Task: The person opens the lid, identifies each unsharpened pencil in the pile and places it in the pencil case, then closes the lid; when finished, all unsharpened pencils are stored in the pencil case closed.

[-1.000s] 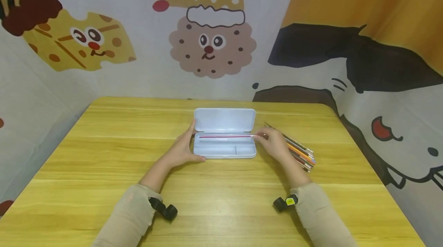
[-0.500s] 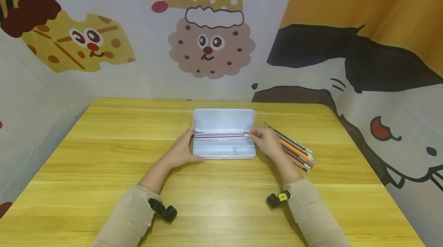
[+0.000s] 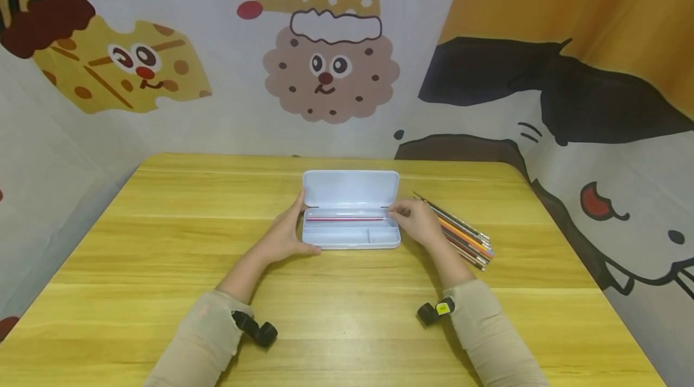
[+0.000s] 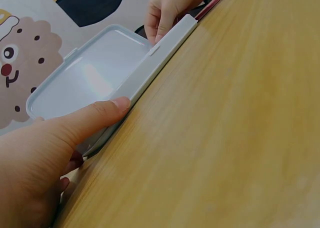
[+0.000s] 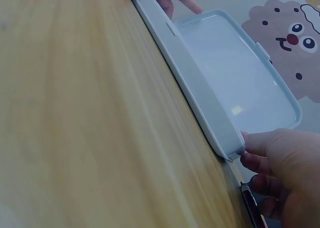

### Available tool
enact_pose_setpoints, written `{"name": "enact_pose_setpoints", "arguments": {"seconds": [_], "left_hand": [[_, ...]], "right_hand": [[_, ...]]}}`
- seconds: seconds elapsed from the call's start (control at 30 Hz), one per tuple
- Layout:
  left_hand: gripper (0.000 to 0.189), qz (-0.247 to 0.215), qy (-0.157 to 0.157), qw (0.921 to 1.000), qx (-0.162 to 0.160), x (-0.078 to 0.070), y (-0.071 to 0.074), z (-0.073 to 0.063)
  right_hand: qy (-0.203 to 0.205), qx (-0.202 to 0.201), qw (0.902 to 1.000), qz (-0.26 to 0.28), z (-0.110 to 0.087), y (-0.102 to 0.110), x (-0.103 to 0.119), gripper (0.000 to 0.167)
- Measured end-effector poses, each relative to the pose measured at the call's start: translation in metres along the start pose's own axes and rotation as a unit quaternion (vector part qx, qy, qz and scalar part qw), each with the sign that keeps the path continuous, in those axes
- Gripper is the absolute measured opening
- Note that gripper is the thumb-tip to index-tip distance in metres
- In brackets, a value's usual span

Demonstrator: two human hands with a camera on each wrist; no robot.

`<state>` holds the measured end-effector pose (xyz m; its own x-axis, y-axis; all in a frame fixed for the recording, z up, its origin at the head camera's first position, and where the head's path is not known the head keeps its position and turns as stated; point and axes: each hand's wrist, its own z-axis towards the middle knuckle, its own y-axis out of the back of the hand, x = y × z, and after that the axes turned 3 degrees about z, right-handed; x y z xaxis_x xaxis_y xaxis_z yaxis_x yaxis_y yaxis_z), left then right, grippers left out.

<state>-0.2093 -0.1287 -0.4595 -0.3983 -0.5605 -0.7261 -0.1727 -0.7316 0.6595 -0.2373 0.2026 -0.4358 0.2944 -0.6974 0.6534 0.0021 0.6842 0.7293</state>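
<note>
A pale blue pencil case lies with its lid raised behind its divided tray. One thin red pencil lies lengthwise in the case's rear compartment. My left hand grips the case's left end; its thumb presses the front wall, with the fingers round the end. At the right end, my right hand has its fingertips over the corner, loosely bent, with no pencil seen between them. The case wall hides the pencil in both wrist views.
Several pencils lie in a loose bundle on the wooden table, just right of the case and partly under the right forearm. A cloth with cartoon prints hangs behind the table's far edge.
The right hand moved left to the case with the red pencil, then let it go. The pencil dropped forward into the rear compartment. The left hand stayed on the case.
</note>
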Motion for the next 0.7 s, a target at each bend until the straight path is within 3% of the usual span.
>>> {"name": "enact_pose_setpoints", "arguments": {"seconds": [0.17, 0.43, 0.7], "left_hand": [[0.143, 0.001, 0.005, 1.0000, 0.003, 0.000, 0.000, 0.000], [0.143, 0.012, 0.017, 0.9998, 0.007, -0.001, 0.000, 0.000], [0.142, 0.009, 0.022, 0.9997, 0.009, -0.001, 0.001, 0.000]], "right_hand": [[0.005, -0.001, 1.0000, 0.006, -0.001, 0.002, 0.000, 0.012], [0.030, -0.036, 0.9986, 0.024, -0.011, 0.013, 0.001, 0.017], [0.006, -0.043, 0.9981, 0.043, -0.035, 0.036, 0.003, 0.022]]}}
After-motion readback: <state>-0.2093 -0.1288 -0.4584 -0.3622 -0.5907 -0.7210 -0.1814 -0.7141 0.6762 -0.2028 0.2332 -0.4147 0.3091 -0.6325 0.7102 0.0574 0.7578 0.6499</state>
